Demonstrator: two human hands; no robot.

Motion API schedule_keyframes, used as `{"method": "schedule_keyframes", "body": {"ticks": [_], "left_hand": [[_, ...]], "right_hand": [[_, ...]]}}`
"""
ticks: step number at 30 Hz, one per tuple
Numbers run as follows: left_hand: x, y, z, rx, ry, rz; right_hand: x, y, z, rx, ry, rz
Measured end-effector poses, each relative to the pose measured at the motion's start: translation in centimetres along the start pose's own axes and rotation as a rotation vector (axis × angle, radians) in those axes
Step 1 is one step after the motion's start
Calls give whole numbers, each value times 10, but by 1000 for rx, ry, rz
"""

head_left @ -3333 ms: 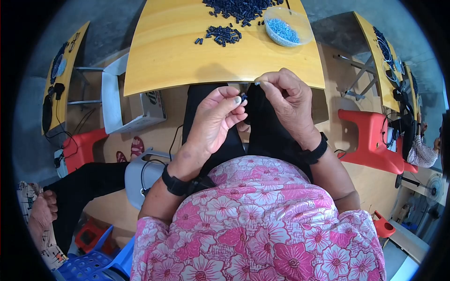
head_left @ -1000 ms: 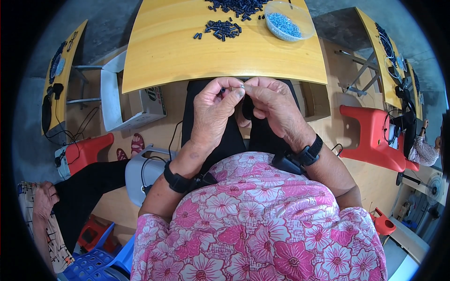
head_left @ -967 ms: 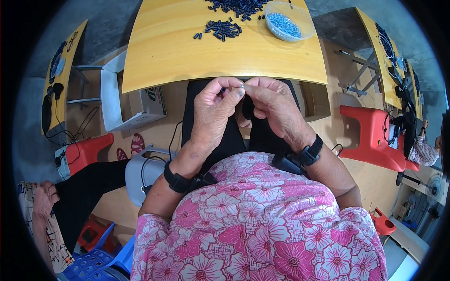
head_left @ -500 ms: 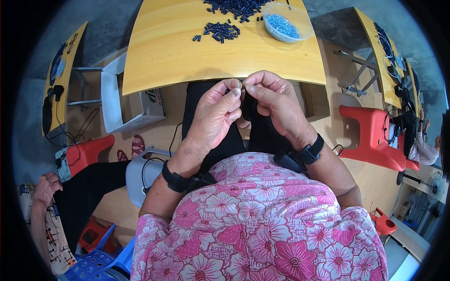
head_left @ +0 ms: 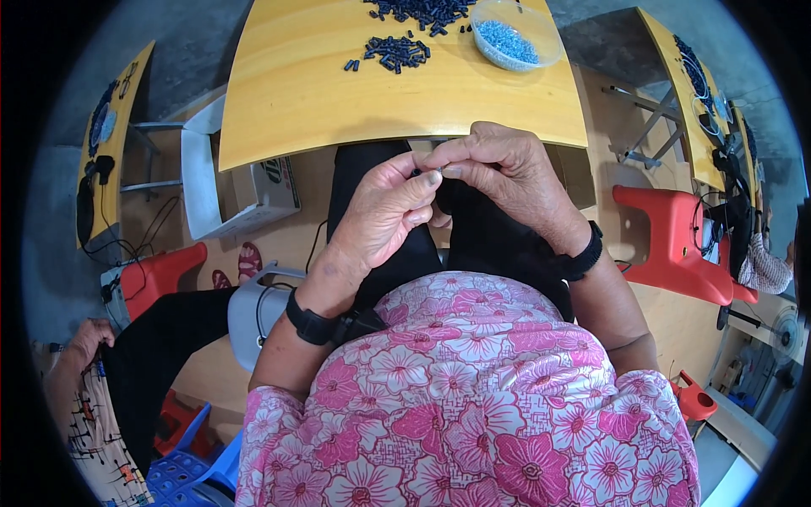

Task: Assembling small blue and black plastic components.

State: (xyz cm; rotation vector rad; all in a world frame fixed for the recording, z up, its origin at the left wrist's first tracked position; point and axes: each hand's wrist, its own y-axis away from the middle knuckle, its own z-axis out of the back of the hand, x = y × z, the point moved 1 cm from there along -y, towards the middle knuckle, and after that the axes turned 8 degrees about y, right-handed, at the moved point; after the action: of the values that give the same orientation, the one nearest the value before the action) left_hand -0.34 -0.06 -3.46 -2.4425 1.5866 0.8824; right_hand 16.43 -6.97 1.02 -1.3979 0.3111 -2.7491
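Note:
My left hand (head_left: 384, 211) and my right hand (head_left: 507, 173) meet fingertip to fingertip over my lap, just below the near edge of the yellow table (head_left: 304, 93). Together they pinch a tiny dark part (head_left: 437, 173) with a pale tip; its shape is too small to tell. Both wrists wear black bands. On the far side of the table lie a small heap of dark blue pieces (head_left: 395, 52), a larger heap (head_left: 418, 10) and a clear bowl of light blue pieces (head_left: 511, 38).
A white open box (head_left: 232, 190) stands on the floor under the table's left side. Red plastic stools (head_left: 676, 241) are at right and lower left. Another person sits at lower left, and another at the far right by a second yellow table (head_left: 688, 80).
My hands stay joined over my lap; they dropped slightly and the fingertips closed tighter together on the small part. The person at lower left shifted an arm.

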Motion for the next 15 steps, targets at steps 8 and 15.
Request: {"method": "schedule_keyframes", "body": {"ticks": [8, 15], "left_hand": [[7, 2, 3, -46, 7, 66], [9, 3, 3, 23, 124, 81]], "right_hand": [[-1, 1, 1, 41, 90, 82], [-9, 5, -1, 6, 48, 73]]}}
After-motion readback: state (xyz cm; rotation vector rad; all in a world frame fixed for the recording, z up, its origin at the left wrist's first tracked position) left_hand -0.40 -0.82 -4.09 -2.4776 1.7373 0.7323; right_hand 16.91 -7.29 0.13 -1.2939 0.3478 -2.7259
